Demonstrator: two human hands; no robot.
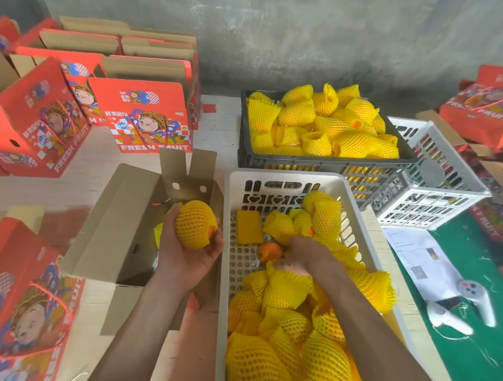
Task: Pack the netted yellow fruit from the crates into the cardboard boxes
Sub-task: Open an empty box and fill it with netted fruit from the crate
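Note:
My left hand (191,252) grips a netted yellow fruit (195,224), palm up, above the open cardboard box (113,221) in the middle. Some yellow netting shows inside that box. My right hand (298,257) reaches down into the white crate (285,177) and its fingers close on another netted fruit (289,284) in the pile. A bare orange fruit (269,251) lies on the crate floor just left of that hand. Several netted fruits fill the near half of the crate. Behind it, a dark crate (326,162) is heaped with more netted fruit.
Red printed gift boxes stand at the left (149,119) and near left (23,310), with flat cartons stacked behind. A white crate with no fruit in it (435,181) sits at the right. A paper sheet (414,255) and two white controllers (470,300) lie on green matting.

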